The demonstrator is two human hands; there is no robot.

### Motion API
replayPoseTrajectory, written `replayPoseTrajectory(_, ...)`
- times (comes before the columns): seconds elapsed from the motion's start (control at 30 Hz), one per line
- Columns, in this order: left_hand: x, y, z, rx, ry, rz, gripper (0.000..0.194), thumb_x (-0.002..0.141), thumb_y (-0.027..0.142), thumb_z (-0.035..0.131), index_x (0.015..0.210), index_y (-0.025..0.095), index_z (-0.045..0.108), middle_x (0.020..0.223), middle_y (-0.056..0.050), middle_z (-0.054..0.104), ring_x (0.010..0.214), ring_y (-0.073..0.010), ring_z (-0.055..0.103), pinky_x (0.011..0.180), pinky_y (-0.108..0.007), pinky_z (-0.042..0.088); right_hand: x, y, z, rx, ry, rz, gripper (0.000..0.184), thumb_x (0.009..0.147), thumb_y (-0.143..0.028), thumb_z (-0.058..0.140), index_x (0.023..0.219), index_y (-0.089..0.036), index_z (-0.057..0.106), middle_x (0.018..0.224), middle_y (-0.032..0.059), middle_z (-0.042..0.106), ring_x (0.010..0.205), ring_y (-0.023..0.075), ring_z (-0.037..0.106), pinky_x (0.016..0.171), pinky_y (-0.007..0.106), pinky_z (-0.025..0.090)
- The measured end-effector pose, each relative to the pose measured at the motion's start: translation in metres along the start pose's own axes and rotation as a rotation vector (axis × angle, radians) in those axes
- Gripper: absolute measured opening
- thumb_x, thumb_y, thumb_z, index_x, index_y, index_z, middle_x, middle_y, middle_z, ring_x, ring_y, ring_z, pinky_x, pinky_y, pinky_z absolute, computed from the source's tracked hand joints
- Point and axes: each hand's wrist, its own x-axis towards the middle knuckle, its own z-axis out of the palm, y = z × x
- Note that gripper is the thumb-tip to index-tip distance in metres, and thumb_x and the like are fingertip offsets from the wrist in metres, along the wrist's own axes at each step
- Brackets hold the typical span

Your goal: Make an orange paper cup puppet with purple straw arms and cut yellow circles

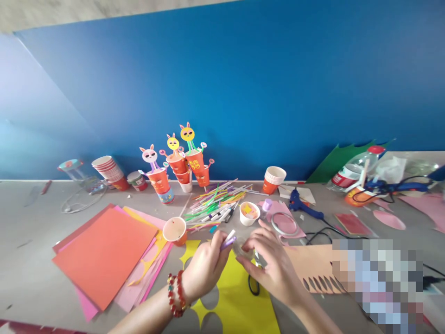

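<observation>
A blue wall (222, 83) is rising behind a grey table (31, 241). Across its near middle a yellow sheet (243, 297) with round cut-outs is lying under the hands, and a stack of red-orange paper (104, 255) is spreading to the left. The person's right hand (278, 278) is curving half-open around a clear round item (243, 248); whether the fingers are gripping it cannot be told. The left hand (203, 266) is closing firmly, thumb against fingers, on purple and white strips (228, 242), just left of that item. Beyond them, a loose pile of strips (215, 204) is lying between an orange cup (180, 239) and a white tub (249, 219). Farther right, a blue glue gun (304, 205) is resting with its cable trailing nearby.

The slim strips could be slipping or bending if the left thumb pinches too hard or unevenly. The clear item could be sliding away if only the right fingertips are supporting it. A sleeve-less forearm brushing the yellow sheet could be shifting it, along with the black-handled scissors (255, 285).

The right fingers are hiding part of the clear item, and its transparency is blurring its outline. The scissors' blades are mostly hard to make out, the yellow sheet is running off the near edge, and a pixelated patch is masking the near right.
</observation>
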Motion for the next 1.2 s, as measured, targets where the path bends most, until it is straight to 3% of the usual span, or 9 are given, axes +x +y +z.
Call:
replayPoseTrajectory(0.2,0.002,-0.004,0.000,0.122,-0.025,0.059,0.012,0.097,0.027,0.045,0.107,0.021,0.049,0.081,-0.003,0.062,0.067,-0.0172,0.057,0.063,-0.025,0.037,0.003,-0.004,0.001,-0.018,0.013,-0.042,0.014,0.090,-0.023,0.065,0.084,-0.024,0.052,0.076,-0.0001,0.058,0.081,0.0216,0.057,0.108,0.056,0.034)
replayPoseTrajectory(0.57,0.004,-0.015,-0.001,0.307,-0.049,0.143,0.017,0.087,0.011,0.041,0.100,0.021,0.047,0.074,-0.001,0.056,0.061,-0.0163,0.052,0.060,-0.026,0.034,0.002,-0.005,0.003,-0.002,-0.019,-0.055,0.020,0.088,-0.020,0.068,0.083,-0.023,0.049,0.075,-0.0024,0.057,0.078,0.0194,0.057,0.110,0.056,0.030)
replayPoseTrajectory(0.73,0.004,-0.016,-0.002,0.166,-0.044,0.061,0.004,0.093,0.018,0.044,0.090,0.021,0.045,0.070,0.003,0.047,0.058,-0.0121,0.043,0.057,-0.024,0.031,0.000,-0.003,0.006,0.033,-0.084,0.008,0.022,0.088,-0.023,0.071,0.082,-0.022,0.049,0.075,-0.0032,0.056,0.079,0.0188,0.058,0.109,0.052,0.032)
replayPoseTrajectory(0.97,-0.004,-0.013,-0.008,-0.225,-0.217,-0.211,0.019,0.098,0.035,0.044,0.084,0.022,0.041,0.053,0.009,0.038,0.040,-0.0073,0.037,0.041,-0.019,0.027,-0.001,0.004,0.014,0.007,-0.071,0.039,0.022,0.089,-0.030,0.070,0.093,-0.022,0.050,0.076,-0.0021,0.058,0.075,0.0195,0.059,0.102,0.050,0.037)
replayPoseTrajectory(1.07,-0.006,-0.014,-0.008,-0.423,-0.250,-0.266,0.023,0.097,0.042,0.046,0.086,0.022,0.042,0.056,0.010,0.038,0.038,-0.0052,0.034,0.038,-0.017,0.028,0.000,0.006,0.014,-0.019,-0.095,0.008,0.016,0.093,-0.030,0.065,0.101,-0.022,0.054,0.075,-0.0019,0.058,0.075,0.0195,0.058,0.102,0.050,0.037)
replayPoseTrajectory(1.2,-0.006,-0.014,-0.008,-0.645,-0.272,-0.336,0.030,0.093,0.049,0.052,0.090,0.021,0.043,0.057,0.011,0.035,0.038,-0.0034,0.029,0.037,-0.016,0.031,0.003,0.007,0.012,0.029,-0.149,-0.043,0.011,0.096,-0.032,0.062,0.096,-0.022,0.058,0.075,-0.0020,0.058,0.073,0.0176,0.056,0.106,0.050,0.033)
